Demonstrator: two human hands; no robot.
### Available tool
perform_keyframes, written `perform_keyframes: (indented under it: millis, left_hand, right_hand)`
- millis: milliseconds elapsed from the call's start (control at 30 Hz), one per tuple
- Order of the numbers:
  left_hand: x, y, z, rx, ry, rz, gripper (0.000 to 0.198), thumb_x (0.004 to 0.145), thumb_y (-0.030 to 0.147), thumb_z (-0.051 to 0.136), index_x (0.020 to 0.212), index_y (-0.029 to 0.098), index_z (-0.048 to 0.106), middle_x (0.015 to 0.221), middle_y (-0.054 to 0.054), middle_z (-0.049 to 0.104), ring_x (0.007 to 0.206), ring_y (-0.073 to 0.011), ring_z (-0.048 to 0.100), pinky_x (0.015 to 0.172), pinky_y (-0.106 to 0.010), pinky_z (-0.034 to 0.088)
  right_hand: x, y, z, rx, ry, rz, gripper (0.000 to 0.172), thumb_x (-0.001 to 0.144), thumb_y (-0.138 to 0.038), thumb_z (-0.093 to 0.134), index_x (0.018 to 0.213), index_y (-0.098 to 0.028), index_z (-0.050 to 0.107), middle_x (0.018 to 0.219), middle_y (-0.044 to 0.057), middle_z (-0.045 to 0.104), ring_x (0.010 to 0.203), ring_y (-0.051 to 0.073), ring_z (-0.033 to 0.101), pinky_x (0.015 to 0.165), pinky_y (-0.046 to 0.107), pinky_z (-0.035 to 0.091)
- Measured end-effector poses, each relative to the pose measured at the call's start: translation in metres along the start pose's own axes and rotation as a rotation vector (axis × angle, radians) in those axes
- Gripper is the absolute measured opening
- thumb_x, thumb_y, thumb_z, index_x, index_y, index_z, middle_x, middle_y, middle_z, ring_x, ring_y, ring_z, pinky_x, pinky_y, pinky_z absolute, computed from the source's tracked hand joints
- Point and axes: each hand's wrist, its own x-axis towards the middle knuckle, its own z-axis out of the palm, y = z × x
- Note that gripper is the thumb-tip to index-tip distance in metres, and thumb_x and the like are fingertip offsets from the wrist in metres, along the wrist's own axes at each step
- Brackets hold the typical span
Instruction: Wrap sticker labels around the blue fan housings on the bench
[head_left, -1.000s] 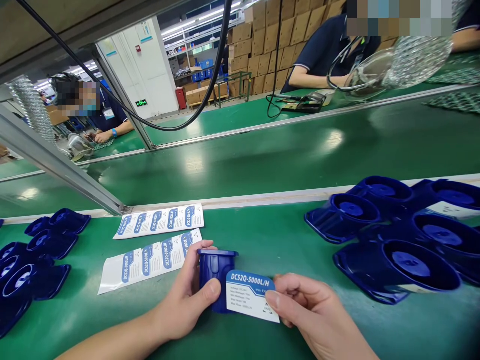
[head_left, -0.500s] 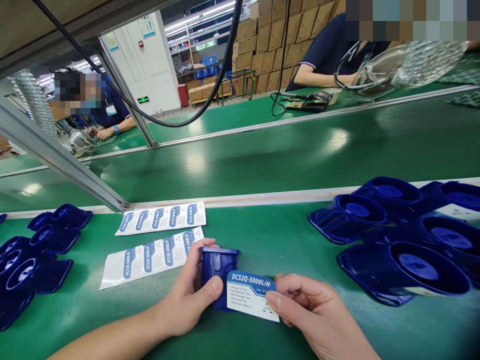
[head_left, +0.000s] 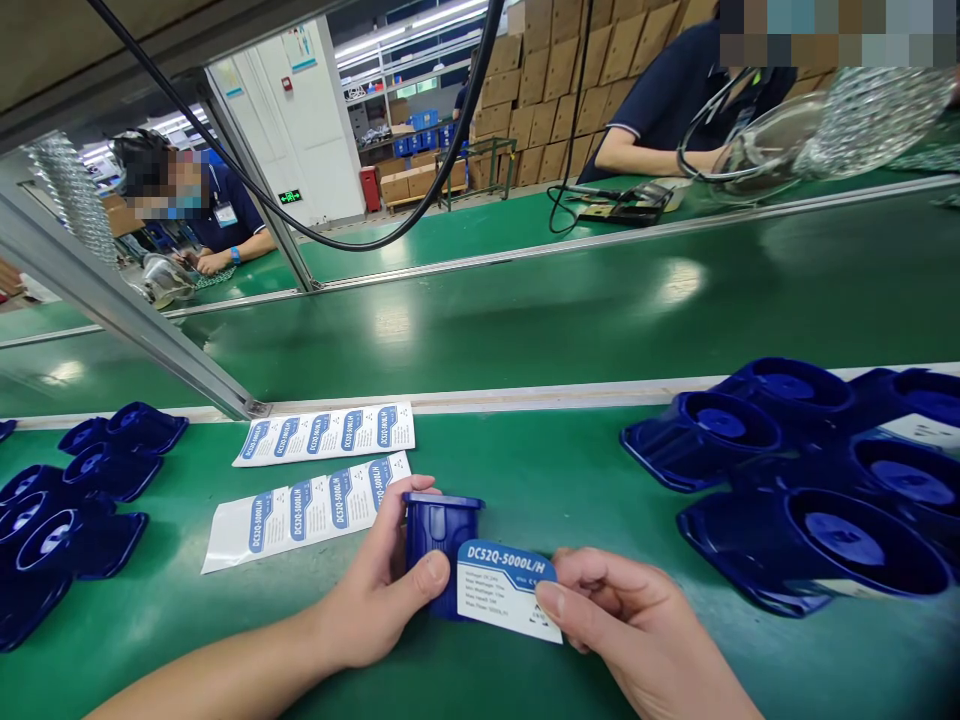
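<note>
A dark blue plastic housing [head_left: 441, 525] stands on its side in my left hand [head_left: 382, 590], whose thumb presses its near face while the fingers go behind it. Between thumb and fingers, my right hand [head_left: 622, 620] pinches the right end of a blue-and-white label [head_left: 501, 585] printed DC52Q-5000L/H. The label's left edge overlaps the front of the housing; whether it sticks there I cannot tell. Behind my left hand lies a sheet of labels [head_left: 307, 515], with a second label sheet [head_left: 326, 435] beyond it.
Several blue housings [head_left: 802, 540] crowd the right side, and more housings [head_left: 82, 535] sit at the left. A metal post [head_left: 187, 350] slants down to the bench edge. A black cable [head_left: 360, 243] hangs ahead. Two people work across the green belt [head_left: 480, 320].
The whole view has shifted slightly. My hands, the housing and the label keep nearly the same arrangement.
</note>
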Motion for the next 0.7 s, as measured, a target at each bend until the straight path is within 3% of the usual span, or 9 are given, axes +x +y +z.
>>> perform_keyframes:
  millis: [533, 700]
  left_hand:
    - [-0.0008, 0.0012, 0.0007, -0.008, -0.020, -0.012, 0.070, 0.100, 0.052, 0.068, 0.153, 0.030, 0.027, 0.133, -0.012, 0.059, 0.115, -0.0268, 0.061, 0.100, -0.043, 0.051]
    - [0.0005, 0.0017, 0.0006, -0.002, -0.012, -0.002, 0.069, 0.100, 0.052, 0.068, 0.152, 0.030, 0.029, 0.139, -0.013, 0.054, 0.119, -0.0271, 0.059, 0.102, -0.043, 0.050]
  right_hand:
    - [-0.0009, -0.0026, 0.0029, 0.012, 0.020, 0.003, 0.052, 0.060, -0.067, 0.098, 0.061, -0.020, 0.075, 0.055, -0.002, 0.055, 0.055, 0.012, 0.044, 0.055, 0.026, 0.035]
    - [0.0003, -0.0008, 0.0011, 0.001, 0.019, -0.008, 0.051, 0.061, -0.065, 0.098, 0.060, -0.020, 0.074, 0.055, -0.002, 0.056, 0.055, 0.013, 0.045, 0.054, 0.027, 0.037]
